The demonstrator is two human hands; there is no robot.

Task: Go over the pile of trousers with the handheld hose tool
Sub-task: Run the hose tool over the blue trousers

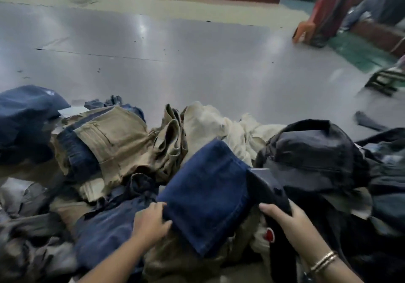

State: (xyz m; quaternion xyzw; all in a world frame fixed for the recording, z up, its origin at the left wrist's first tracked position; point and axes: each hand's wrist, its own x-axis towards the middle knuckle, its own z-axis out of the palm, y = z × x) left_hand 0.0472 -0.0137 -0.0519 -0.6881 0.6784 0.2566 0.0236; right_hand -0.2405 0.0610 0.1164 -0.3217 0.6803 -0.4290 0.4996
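A heap of trousers (114, 142) in tan, cream, navy and black lies across the near side of a grey table. On top of it, in the middle, is a folded dark blue pair (206, 195). My left hand (151, 223) holds that pair's near-left edge, with the fingers over the fabric and the thumb beneath. My right hand (285, 219) grips a black handheld hose tool (274, 195) with a red button; the tool's grey tip lies against the blue pair's right edge. The tool's lower body and hose drop out of sight between my forearms.
The grey table top (175, 63) stretches away beyond the heap. An orange plastic chair (306, 28) and a dark stool (383, 80) stand off to the right. A seated person (372, 6) is at the far right. More dark garments (317, 151) are bunched on the right.
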